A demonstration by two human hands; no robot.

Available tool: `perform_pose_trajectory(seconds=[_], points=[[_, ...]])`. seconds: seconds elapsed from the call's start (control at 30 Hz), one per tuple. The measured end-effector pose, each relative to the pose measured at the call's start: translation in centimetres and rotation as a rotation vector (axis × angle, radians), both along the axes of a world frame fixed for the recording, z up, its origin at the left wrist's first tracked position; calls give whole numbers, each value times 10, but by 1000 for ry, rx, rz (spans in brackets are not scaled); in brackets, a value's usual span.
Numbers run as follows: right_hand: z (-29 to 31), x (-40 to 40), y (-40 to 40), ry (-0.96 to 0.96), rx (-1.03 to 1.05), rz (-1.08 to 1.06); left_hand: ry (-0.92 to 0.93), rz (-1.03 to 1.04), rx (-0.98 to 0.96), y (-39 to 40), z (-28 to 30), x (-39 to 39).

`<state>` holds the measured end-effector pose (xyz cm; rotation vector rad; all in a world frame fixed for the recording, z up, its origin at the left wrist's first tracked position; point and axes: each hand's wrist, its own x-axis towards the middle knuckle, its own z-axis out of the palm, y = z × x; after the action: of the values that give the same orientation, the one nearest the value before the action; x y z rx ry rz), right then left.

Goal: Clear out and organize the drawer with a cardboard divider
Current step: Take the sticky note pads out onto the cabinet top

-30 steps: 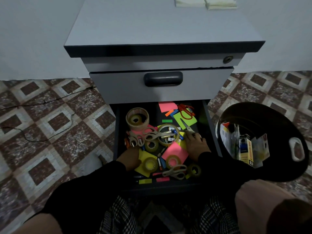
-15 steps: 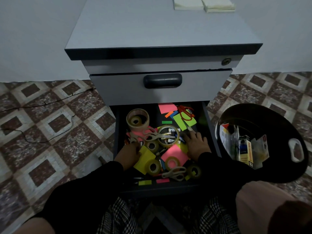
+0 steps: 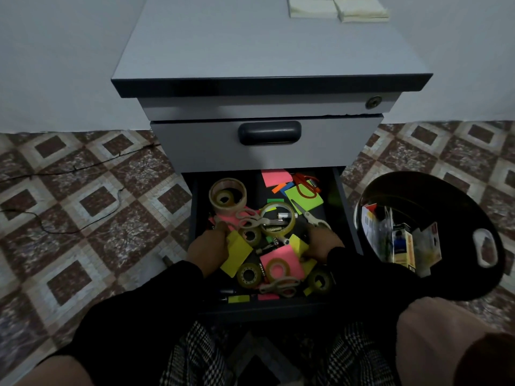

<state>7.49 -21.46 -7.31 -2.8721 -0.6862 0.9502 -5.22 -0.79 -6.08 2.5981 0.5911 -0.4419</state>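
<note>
Bottom dark metal drawer (image 3: pixel 338 190) of the grey pedestal cabinet (image 3: pixel 267 45) is pulled open, near the person's knees.

Visible count inside: six tape rolls, i.e. one large brown packing-tape roll (image 3: pixel 235 188) far left with a small one nested in it, one wide clear tape roll (image 3: pixel 289 225) in the middle, three small yellowish ones near the front. Three scissors: red-handled scissors (image 3: pixel 305 183) far right, beige-handled scissors (image 3: pixel 248 220) across the middle, another beige pair (image 3: pixel 280 286) near the front edge. Sticky-note pads in pink, yellow and green are scattered about; a few batteries lie mid-drawer, too dark to count.

Both arms in black sleeves reach down into the drawer.

Left hand (image 3: pixel 207 247), at the left wall, fingers curled, grips the edge of a yellow sticky-note pad (image 3: pixel 237 256).

Right hand (image 3: pixel 324 240), at the right side, palm down, fingers bent onto the clutter beside a pink sticky-note pad (image 3: pixel 280 254); can't tell whether it grips anything.

Black round plastic bin (image 3: pixel 457 218) sits on the patterned tile floor right of the drawer, holding cartons and packaging.
</note>
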Motion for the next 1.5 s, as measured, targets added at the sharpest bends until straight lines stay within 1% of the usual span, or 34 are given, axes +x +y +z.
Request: perform_pose_trajectory(seconds=[0.07, 0.17, 0.23, 0.33, 0.4, 0.53, 0.7, 0.77, 0.83, 0.87, 0.93, 1.0, 1.03, 1.1, 1.17, 1.23, 1.3, 1.37, 1.43, 1.5], points=[[7, 3, -3, 49, 170, -129, -23, 26, -6, 0, 3, 0], [13, 6, -7, 24, 305, -186, -99, 82, -51, 1, 9, -1], [12, 7, -8, 14, 382, -228, -173, 159, -124, 4, 9, -2], [11, 7, -9, 91, 589, -415, -242, 284, -282, 12, 9, -3], [13, 7, -9, 145, 678, -506, -269, 318, -386, 17, 10, -4], [16, 5, -9, 186, 717, -605, -320, 384, -533, 20, 15, -9], [33, 4, -8, 251, 703, -640, -413, 668, -821, 6, 33, -10], [45, 2, -9, 288, 750, -667, -398, 740, -947, -1, 49, -11], [55, 0, -12, 332, 809, -692, -327, 792, -1104, -8, 64, -12], [61, -1, -13, 343, 824, -697, -302, 822, -1151, -11, 71, -13], [75, -3, -16, 335, 843, -696, -318, 782, -1123, -15, 82, -15], [91, -4, -19, 317, 867, -695, -389, 589, -930, -14, 88, -18], [102, -6, -21, 312, 889, -698, -439, 492, -801, -12, 93, -19], [117, -7, -25, 301, 919, -692, -492, 350, -593, -8, 103, -21], [131, -10, -29, 296, 957, -698, -505, 263, -491, -5, 112, -20], [144, -16, -32, 310, 1013, -715, -534, 224, -503, -6, 122, -21], [160, -23, -33, 356, 1077, -776, -565, 234, -571, -12, 137, -23], [176, -31, -35, 454, 1171, -895, -570, 245, -623, -21, 155, -28], [190, -35, -38, 579, 1289, -1010, -547, 297, -711, -27, 162, -29], [206, -36, -41, 639, 1391, -1058, -523, 353, -798, -29, 174, -24]])
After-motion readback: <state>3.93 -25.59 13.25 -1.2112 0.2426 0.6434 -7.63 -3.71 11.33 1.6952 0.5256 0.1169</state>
